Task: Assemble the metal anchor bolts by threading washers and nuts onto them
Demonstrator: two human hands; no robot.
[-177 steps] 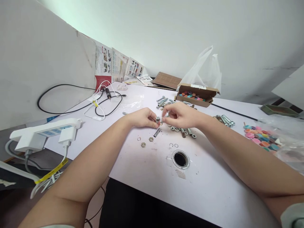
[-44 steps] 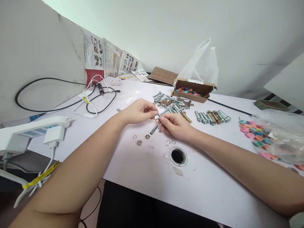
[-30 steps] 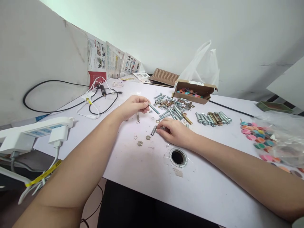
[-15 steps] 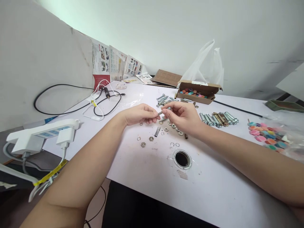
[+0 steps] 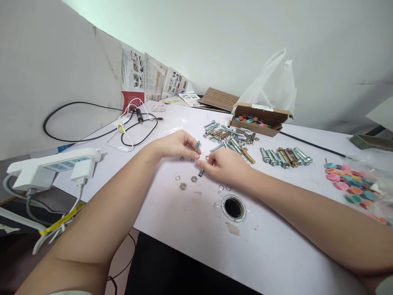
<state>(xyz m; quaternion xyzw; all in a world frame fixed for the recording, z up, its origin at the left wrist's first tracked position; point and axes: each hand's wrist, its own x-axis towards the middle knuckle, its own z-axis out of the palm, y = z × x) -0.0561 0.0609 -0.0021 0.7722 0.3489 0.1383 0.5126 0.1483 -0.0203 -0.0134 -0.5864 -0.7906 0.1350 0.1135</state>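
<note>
My left hand (image 5: 181,145) is closed, pinching a silvery bolt (image 5: 197,145) that stands roughly upright between thumb and fingers. Just to its right, my right hand (image 5: 225,166) reaches down to the tabletop, its thumb and fingers around a short metal sleeve (image 5: 201,172). Only the sleeve's lower end shows; the fingertips cover the rest. Nearer to me lie two hex nuts, one nut (image 5: 194,179) a little behind the other nut (image 5: 183,186). A thin ring washer (image 5: 177,178) rests left of them. Two more ring washers, including one washer (image 5: 221,187), lie below my right hand.
Loose bolts and sleeves (image 5: 229,133) are heaped behind my hands. A row of assembled anchor bolts (image 5: 285,157) lies to the right. Behind stands a cardboard box (image 5: 258,128) of coloured pieces. A round hole (image 5: 233,208) opens in the table; a power strip (image 5: 55,162) is at left.
My right hand has left the bolt and moved down to the sleeve on the table. My left hand keeps the bolt, now turned more upright. The view has shifted slightly.
</note>
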